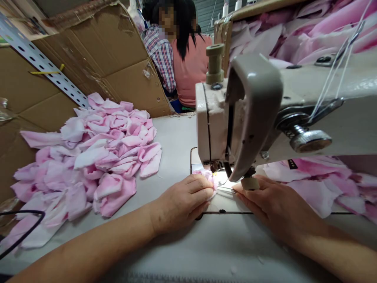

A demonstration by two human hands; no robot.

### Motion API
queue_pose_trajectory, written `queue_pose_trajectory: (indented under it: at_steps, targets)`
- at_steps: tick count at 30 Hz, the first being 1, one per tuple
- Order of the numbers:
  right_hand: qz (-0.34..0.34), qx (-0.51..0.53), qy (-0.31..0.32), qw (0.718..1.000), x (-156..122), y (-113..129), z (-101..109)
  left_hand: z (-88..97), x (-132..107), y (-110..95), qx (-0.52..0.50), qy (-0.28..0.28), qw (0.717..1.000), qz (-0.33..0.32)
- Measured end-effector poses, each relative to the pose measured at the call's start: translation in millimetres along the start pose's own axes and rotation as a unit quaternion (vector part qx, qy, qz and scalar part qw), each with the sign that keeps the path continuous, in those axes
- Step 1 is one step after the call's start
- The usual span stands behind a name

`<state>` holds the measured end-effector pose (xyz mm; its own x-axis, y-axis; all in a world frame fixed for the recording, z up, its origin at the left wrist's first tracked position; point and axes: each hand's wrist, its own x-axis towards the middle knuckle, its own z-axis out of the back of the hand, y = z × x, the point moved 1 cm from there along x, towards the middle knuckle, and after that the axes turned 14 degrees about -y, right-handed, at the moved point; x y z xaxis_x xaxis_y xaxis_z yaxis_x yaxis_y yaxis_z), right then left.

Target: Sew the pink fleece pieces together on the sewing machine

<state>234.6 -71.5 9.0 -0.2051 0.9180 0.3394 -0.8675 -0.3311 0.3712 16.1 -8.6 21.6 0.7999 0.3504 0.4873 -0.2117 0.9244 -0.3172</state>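
At the sewing machine (216, 118), my left hand (184, 198) is closed on a bunched piece of pink-and-white fabric (216, 181), just left of the needle area. My right hand (275, 204) is to the right of the presser foot, its fingertips pinched at the end of a thin pale strip (226, 190). That strip runs across the lit needle plate (212, 206) toward the fabric by my left fingers. Part of my right hand is behind a machine knob, and the needle itself is hard to make out.
A heap of pink-and-white fabric pieces (108, 153) lies on the left of the table. More fabric (315, 181), with a small black label (292, 164), lies under the machine arm. Cardboard (103, 55) stands behind, and two people (188, 70) sit beyond it.
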Motion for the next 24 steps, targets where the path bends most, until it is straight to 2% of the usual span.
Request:
queue_pose_trajectory:
  at_steps: [8, 15, 21, 24]
  targets:
    - [0.046, 0.017, -0.065, 0.997, -9.6, -5.0, -1.9, -1.5, 0.1, -3.9, 0.027, -0.015, 0.999, -0.014]
    - [0.049, 0.008, -0.060, 0.997, -2.2, -0.7, -1.6, -2.7, -1.1, -5.7, 0.052, -0.014, 0.998, -0.018]
    - [0.092, -0.009, -0.073, 0.993, 6.9, 5.7, 1.9, -4.0, -2.1, -6.0, 0.050, -0.019, 0.998, -0.017]
    - [0.092, -0.014, -0.052, 0.994, 8.6, 6.6, 2.7, -4.2, -2.3, -6.1, 0.049, -0.022, 0.998, -0.016]
